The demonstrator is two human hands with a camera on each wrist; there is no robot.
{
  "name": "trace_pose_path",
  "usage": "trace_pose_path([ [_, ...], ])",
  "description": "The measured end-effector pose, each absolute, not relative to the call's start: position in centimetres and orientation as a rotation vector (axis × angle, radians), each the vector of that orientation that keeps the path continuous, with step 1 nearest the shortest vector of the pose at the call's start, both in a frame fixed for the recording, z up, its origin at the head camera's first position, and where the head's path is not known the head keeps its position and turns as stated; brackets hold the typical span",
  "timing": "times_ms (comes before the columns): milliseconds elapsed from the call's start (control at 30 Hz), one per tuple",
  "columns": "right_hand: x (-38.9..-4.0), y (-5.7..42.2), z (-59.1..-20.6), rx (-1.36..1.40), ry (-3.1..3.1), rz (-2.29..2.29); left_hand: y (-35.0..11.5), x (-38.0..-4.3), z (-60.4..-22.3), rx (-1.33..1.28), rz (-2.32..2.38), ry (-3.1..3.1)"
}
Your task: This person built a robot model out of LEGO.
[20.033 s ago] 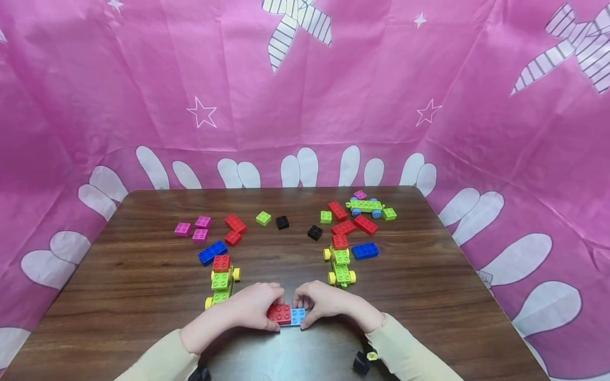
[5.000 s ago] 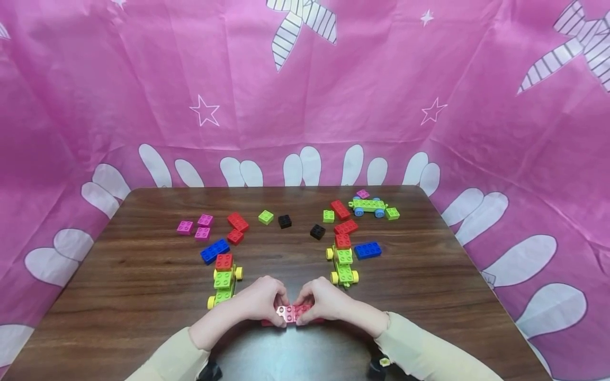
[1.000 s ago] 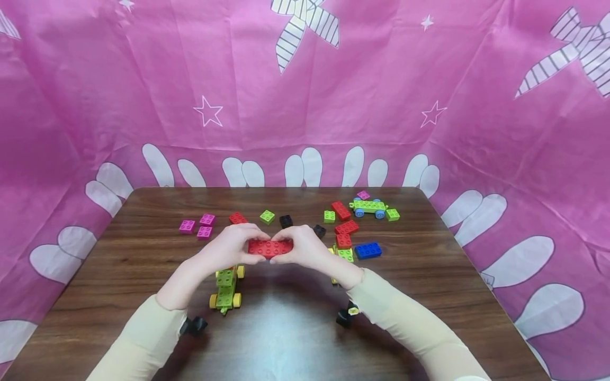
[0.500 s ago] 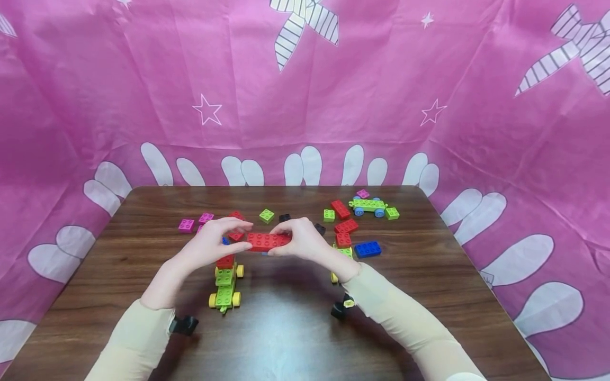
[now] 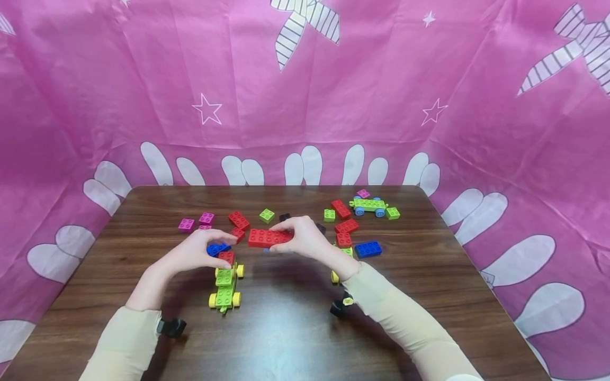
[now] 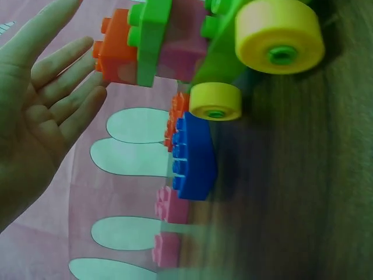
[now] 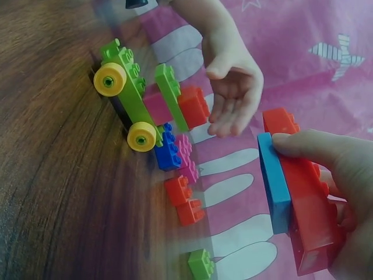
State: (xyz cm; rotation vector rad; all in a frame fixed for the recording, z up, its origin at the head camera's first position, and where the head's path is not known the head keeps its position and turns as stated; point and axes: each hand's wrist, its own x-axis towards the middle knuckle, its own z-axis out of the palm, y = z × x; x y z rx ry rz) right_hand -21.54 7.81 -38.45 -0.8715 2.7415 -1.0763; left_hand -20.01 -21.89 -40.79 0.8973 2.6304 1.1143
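In the head view my right hand (image 5: 305,238) pinches an assembly of long red bricks (image 5: 261,238) by its right end, above the table. From the right wrist view, a light-blue brick (image 7: 274,184) is attached to the red side, with my thumb on the seam. My left hand (image 5: 197,251) holds nothing, its fingers loosely spread beside the red top brick (image 6: 118,49) of a green toy car (image 5: 224,297) with yellow wheels; contact cannot be told. A pink block (image 7: 156,104) sits inside that car's stack.
A blue brick (image 6: 195,157) and several pink bricks (image 5: 186,225) lie behind the left car. Another green car (image 5: 344,253) is partly hidden by my right forearm. A green car base (image 5: 368,205) with blue wheels, red bricks (image 5: 346,226) and a blue brick (image 5: 368,249) lie right.
Both hands lifted the red assembly from the near table and carried it back. My left hand then let go and moved left and down toward the left car; my right hand keeps its hold.
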Motion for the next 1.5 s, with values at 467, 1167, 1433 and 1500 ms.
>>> trace_pose_path([
  [467, -21.6, 7.7, -39.2, -0.855, 2.744, -1.057, -22.8, -19.5, -42.1, 0.828, 1.032, 2.583],
  [1167, -21.5, 7.9, -39.3, -0.807, 2.716, -1.078, -22.5, -19.7, -42.8, 0.795, 1.078, 2.583],
  [1433, -21.5, 8.0, -39.4, -0.835, 2.715, -1.09, -21.5, -20.0, -42.8, 0.813, 1.111, 2.607],
  [1500, -21.5, 8.0, -39.3, -0.836, 2.714, -1.089, -21.1, -20.1, -42.9, 0.803, 1.128, 2.594],
])
